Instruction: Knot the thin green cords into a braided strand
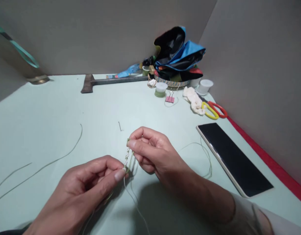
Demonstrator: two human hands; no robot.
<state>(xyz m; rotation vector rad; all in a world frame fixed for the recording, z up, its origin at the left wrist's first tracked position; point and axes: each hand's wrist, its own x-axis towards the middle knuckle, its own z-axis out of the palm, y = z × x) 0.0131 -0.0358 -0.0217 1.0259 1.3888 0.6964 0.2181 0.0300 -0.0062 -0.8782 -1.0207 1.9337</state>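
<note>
Between my two hands a short braided cord (126, 157), green and white, is stretched almost upright above the table. My left hand (91, 186) pinches its lower end between thumb and forefinger. At the upper end my right hand (150, 150) is closed, thumb and forefinger on the cord. Thin loose strands hang below the braid, and a pale one (137, 204) runs down toward the near edge. More green thread (209, 160) curves out on the table right of my right wrist. The fingertips partly hide both ends of the braid.
A phone (233, 160) lies at the right. Behind are scissors (210, 111), thread spools (161, 89), a pink binder clip (169, 99), a hammer-like tool (111, 81) and a blue-black fabric bundle (180, 54). Long thread (52, 161) lies left; a small bent pin-like piece (120, 126) lies ahead.
</note>
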